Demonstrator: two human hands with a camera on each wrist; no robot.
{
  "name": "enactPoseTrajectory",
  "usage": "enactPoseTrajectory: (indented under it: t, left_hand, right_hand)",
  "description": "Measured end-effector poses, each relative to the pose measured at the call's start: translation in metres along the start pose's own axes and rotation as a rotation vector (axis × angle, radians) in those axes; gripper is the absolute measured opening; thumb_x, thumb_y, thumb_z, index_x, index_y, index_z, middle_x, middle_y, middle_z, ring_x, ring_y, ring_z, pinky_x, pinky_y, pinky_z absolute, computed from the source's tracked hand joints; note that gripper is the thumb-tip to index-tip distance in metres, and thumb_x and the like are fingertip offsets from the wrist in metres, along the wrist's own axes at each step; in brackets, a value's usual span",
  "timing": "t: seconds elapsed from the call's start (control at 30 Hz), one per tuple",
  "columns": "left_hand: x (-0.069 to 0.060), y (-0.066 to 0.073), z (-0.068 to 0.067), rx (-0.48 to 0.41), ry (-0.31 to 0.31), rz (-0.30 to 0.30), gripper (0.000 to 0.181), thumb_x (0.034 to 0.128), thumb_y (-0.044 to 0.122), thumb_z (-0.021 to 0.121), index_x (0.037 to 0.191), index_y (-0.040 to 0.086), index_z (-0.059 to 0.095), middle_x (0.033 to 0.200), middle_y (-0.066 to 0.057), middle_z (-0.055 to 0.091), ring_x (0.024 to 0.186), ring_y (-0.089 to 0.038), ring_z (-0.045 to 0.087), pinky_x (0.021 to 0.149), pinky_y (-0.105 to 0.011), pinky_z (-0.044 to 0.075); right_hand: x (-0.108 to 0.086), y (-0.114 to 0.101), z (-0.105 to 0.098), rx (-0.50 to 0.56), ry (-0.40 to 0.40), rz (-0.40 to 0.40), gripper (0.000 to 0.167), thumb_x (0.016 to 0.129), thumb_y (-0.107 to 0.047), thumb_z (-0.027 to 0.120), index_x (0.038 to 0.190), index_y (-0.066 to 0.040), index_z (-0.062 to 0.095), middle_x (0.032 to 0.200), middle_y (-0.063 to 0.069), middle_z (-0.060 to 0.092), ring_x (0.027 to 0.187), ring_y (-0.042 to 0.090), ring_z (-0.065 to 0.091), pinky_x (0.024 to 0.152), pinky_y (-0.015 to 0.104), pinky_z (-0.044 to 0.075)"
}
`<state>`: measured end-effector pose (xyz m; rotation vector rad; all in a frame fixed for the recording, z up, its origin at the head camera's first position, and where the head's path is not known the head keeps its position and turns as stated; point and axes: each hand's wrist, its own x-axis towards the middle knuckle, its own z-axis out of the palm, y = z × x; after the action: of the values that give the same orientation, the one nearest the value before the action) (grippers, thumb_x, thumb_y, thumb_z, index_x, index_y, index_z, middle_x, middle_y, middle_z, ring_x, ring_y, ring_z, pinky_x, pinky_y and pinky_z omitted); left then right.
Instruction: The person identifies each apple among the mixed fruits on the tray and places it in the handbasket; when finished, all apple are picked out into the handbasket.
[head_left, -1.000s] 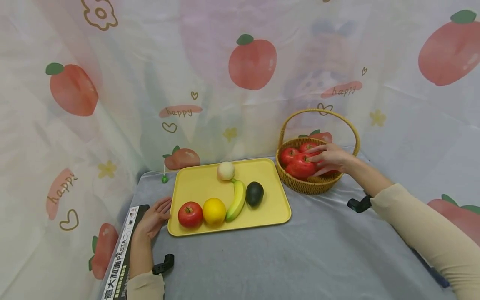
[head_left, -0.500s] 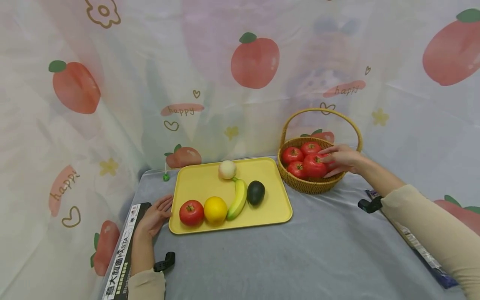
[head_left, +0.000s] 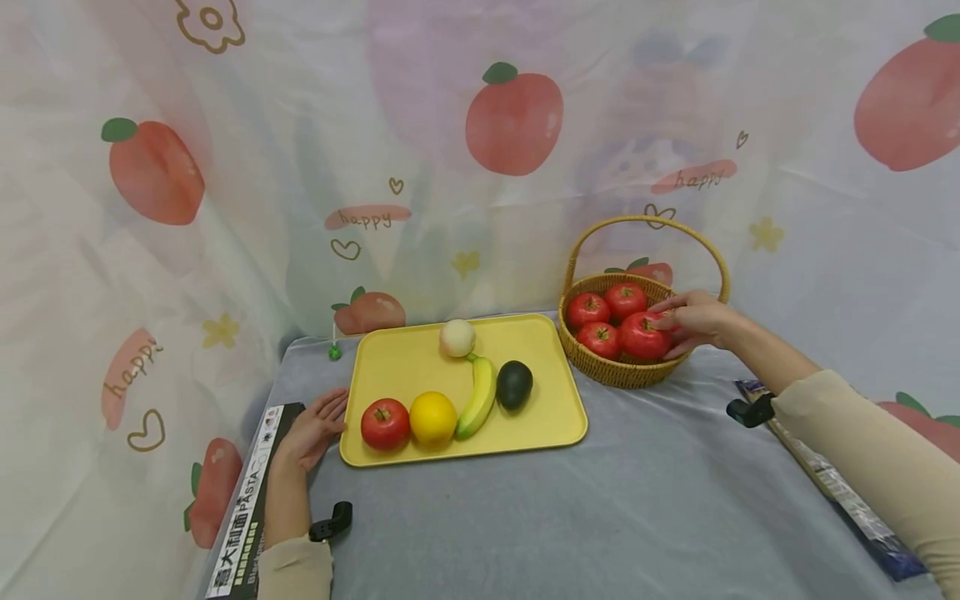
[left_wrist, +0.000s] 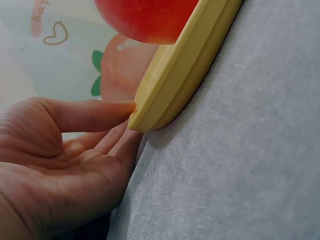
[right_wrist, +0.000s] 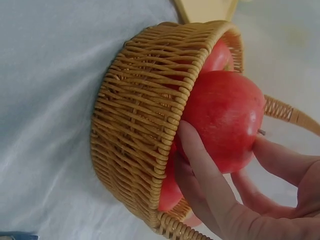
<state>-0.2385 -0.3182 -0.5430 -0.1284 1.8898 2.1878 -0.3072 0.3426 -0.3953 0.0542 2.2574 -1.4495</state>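
Observation:
My right hand [head_left: 701,321] holds a red apple [head_left: 645,336] at the right side of a wicker basket [head_left: 626,375]. In the right wrist view, thumb and fingers sit around this apple [right_wrist: 222,117], which stands above the basket's rim [right_wrist: 175,120]. Several other red apples [head_left: 588,310] lie in the basket. At the left end of a yellow tray [head_left: 540,433], my left hand [head_left: 306,437] pinches the rim. The left wrist view has the thumb against the tray's edge [left_wrist: 165,95] and the other fingers partly hidden behind it.
On the tray are another red apple [head_left: 386,424], a yellow round fruit [head_left: 432,418], a banana [head_left: 477,398], a dark green oval fruit [head_left: 514,385] and a pale peach-like fruit [head_left: 457,338]. A pasta box [head_left: 251,500] lies left; a long packet [head_left: 840,492] lies right.
The right hand has shifted the apple rightward within the basket, uncovering another apple to its left. My left hand stays at the tray. The head view has drifted slightly.

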Motion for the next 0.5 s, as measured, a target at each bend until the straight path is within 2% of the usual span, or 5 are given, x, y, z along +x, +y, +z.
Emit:
enactPoseTrajectory:
  t: [0.23, 0.4, 0.5]
  left_hand:
    - [-0.0011, 0.0026, 0.0013, -0.011, 0.017, -0.016, 0.081, 0.0914, -0.025, 0.043, 0.164, -0.004, 0.014, 0.172, -0.02, 0.014, 0.16, -0.03, 0.014, 0.096, -0.015, 0.048]
    - [-0.0019, 0.0035, 0.0017, -0.005, 0.019, -0.021, 0.082, 0.0913, -0.025, 0.042, 0.164, -0.004, 0.012, 0.173, -0.02, 0.014, 0.16, -0.029, 0.014, 0.097, -0.014, 0.047]
    - [-0.0023, 0.0035, 0.0018, -0.008, 0.024, -0.024, 0.082, 0.0916, -0.025, 0.042, 0.165, -0.003, 0.013, 0.173, -0.02, 0.014, 0.16, -0.029, 0.014, 0.106, -0.018, 0.045]
  right_hand:
    - [0.0058, 0.0017, -0.0029, -0.047, -0.013, 0.045, 0.062, 0.107, -0.013, 0.057, 0.154, 0.014, 0.028, 0.132, 0.029, 0.053, 0.103, 0.029, 0.068, 0.087, 0.056, 0.06]
    - [0.0074, 0.0001, -0.0039, -0.108, -0.009, 0.058, 0.059, 0.106, -0.013, 0.056, 0.153, 0.013, 0.031, 0.131, 0.03, 0.051, 0.096, 0.027, 0.068, 0.083, 0.053, 0.062]
    - [0.0071, -0.0024, -0.0037, -0.145, -0.007, 0.056, 0.059, 0.105, -0.013, 0.058, 0.152, 0.012, 0.034, 0.127, 0.028, 0.053, 0.091, 0.026, 0.069, 0.081, 0.052, 0.062]
